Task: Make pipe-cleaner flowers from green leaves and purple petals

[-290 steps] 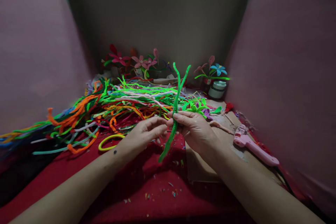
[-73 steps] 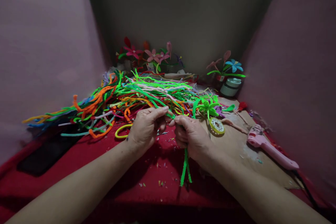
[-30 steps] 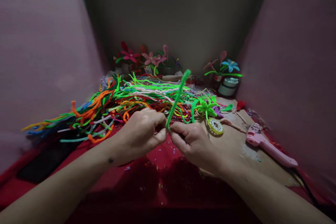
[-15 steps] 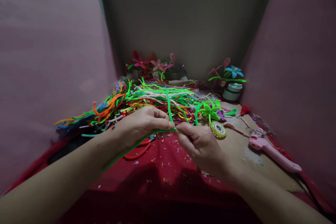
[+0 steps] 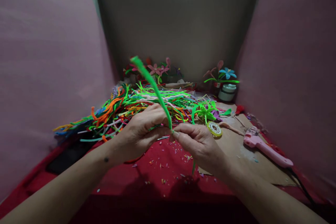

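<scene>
Green stem (image 5: 156, 92): pinched at its lower end by both hands over the front of the bench (image 5: 168, 171), bulk of it arcing up and left, tip in free air. Strand pile (image 5: 157, 101) sits right behind the hands and spreads left. Open room is the red cloth below, scraps only, up to the bench's front edge. Right side: yellow-rimmed disc (image 5: 214, 129) near the right hand, on cardboard (image 5: 231, 150); pink glue gun (image 5: 267, 150) further right, along the cardboard's outer edge. Pose: left hand (image 5: 145, 131) and right hand (image 5: 201, 143) meet at the fingertips, both gripping the stem, fingers curled, forearms angling in from the lower corners.
</scene>
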{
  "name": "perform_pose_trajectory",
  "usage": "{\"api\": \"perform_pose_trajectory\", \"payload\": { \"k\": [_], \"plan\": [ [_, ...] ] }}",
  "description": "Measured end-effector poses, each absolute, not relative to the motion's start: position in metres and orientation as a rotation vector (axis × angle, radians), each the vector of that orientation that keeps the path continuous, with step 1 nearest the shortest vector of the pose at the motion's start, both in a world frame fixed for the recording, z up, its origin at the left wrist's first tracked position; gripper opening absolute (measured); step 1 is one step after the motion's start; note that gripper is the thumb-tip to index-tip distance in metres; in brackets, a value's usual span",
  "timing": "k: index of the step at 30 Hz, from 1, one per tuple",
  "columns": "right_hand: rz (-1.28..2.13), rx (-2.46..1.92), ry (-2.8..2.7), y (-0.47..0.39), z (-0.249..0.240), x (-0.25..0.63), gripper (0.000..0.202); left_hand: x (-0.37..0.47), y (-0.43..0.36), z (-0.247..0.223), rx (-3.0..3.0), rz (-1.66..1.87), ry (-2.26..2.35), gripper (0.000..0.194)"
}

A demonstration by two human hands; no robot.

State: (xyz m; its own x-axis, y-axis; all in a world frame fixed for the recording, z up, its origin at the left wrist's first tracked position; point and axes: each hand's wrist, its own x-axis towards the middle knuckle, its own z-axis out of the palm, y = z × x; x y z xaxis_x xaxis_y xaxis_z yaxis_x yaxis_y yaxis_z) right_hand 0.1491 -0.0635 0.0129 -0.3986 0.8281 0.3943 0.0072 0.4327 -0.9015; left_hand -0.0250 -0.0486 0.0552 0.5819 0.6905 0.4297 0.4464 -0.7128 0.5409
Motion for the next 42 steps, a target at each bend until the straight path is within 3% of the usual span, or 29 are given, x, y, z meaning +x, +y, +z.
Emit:
{"api": "perform_pose_trajectory", "payload": {
  "k": [4,7,16,21,36,42],
  "plan": [
    [0.675,-0.789,-1.887,-0.065,0.012,0.146,0.022,-0.021,-0.042,0.056,1.758,0.662,0.996,0.018],
    [0.553,-0.851,-1.927,-0.062,0.009,0.143,0.02,-0.019,-0.036,0.055,1.628,0.643,0.993,0.019],
    [0.969,-0.889,-1.741,-0.051,0.021,0.145,0.024,-0.01,-0.039,0.055,2.085,0.888,1.168,0.013],
    [1.269,-0.928,-1.656,-0.048,0.022,0.149,0.026,-0.01,-0.029,0.053,1.995,0.913,1.152,0.013],
    [1.747,-0.865,-1.315,-0.022,-0.022,0.147,0.024,-0.016,0.011,0.038,1.623,0.991,1.108,0.018],
    [1.72,-0.881,-1.3,-0.032,-0.03,0.144,0.027,-0.026,0.025,0.026,1.507,0.889,1.09,0.016]
  ]
}}
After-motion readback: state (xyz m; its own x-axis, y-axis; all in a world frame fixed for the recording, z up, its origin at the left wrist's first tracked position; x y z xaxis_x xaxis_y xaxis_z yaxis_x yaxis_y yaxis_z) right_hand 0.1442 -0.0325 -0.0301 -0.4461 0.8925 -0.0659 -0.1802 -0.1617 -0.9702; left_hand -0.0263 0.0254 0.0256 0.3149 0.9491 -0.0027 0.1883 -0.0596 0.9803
